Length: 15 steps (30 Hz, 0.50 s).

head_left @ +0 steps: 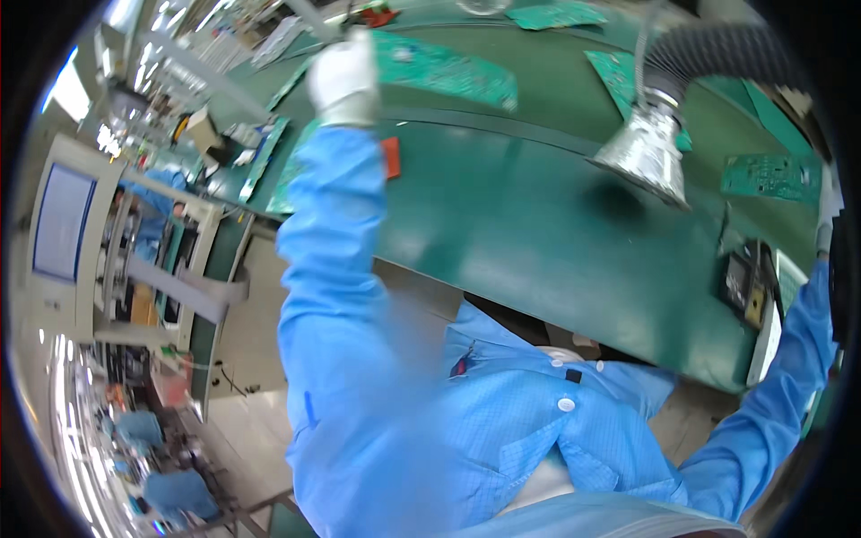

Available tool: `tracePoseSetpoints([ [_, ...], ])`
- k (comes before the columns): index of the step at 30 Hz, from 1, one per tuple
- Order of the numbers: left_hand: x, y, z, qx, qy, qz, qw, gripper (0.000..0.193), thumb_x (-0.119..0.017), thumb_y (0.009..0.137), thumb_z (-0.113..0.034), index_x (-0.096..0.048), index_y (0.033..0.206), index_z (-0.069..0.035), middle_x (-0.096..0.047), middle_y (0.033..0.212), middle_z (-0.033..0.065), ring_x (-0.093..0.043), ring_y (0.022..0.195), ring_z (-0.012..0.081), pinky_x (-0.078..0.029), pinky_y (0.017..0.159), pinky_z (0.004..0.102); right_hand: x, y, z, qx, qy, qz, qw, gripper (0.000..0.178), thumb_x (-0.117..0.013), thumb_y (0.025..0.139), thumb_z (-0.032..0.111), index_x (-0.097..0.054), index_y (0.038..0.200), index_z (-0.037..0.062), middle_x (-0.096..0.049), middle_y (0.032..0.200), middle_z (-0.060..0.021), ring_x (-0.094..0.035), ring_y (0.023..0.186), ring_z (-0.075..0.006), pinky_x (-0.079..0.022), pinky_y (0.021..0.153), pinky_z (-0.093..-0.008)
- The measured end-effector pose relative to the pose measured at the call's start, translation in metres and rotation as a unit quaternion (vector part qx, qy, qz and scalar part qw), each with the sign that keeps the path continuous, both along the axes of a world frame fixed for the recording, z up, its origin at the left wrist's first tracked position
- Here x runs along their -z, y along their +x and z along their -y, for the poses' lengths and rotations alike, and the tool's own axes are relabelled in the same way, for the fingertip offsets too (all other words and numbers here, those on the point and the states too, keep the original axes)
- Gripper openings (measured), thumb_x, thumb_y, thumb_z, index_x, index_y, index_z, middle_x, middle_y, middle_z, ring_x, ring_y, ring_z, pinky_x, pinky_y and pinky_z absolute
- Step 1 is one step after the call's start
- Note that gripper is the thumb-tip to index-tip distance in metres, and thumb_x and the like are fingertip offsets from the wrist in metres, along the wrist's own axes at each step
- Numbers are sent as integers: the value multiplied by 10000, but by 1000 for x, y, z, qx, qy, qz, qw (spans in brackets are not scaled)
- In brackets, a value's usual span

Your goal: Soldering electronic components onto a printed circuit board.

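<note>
My left hand (pixel 344 79), in a white glove, is stretched out over the far left of the green bench. It looks closed, but its fingertips face away and anything in them is hidden. Just right of it, a large green circuit board (pixel 444 72) reaches up to the glove; I cannot make out whether the hand grips it. At the far right rim my gloved right hand (pixel 830 202) shows only in part, its fingers hidden. The nearest thing to it is another green circuit board (pixel 769 177) on the bench.
A metal fume hood (pixel 647 154) on a black flexible hose (pixel 717 58) hangs over the bench (pixel 511 224). More boards (pixel 619 81) lie along the back. An orange-red piece (pixel 391 157) sits beside my left sleeve. A small black device (pixel 752 282) stands at right. A machine (pixel 67 224) is left.
</note>
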<state>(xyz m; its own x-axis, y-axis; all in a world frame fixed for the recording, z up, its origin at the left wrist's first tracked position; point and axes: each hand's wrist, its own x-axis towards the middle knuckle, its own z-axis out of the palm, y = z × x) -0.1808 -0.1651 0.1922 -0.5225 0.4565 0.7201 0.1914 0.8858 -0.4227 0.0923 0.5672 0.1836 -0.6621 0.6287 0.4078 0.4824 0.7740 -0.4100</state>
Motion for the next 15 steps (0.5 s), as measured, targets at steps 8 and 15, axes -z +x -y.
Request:
tracePoseSetpoints([
  [8, 182, -93, -134, -6, 765, 315, 562, 475, -455, 1007, -374, -698, 895, 19, -713, 855, 224, -691, 867, 405, -535, 706, 438, 257, -104, -121, 117, -411, -313, 848, 384, -651, 948, 385, -659, 1142, 54, -659, 932, -39, -628, 745, -149, -524, 635, -295],
  [15, 226, -109, -132, 28, 100, 441, 892, 241, -570, 930, -281, -716, 1026, -116, -737, 981, 121, -705, 962, 318, -556, 839, 398, 279, -163, -101, 152, -312, -93, 933, 484, -645, 921, 449, -666, 1135, 15, -694, 966, -121, -673, 695, -245, -545, 650, -367],
])
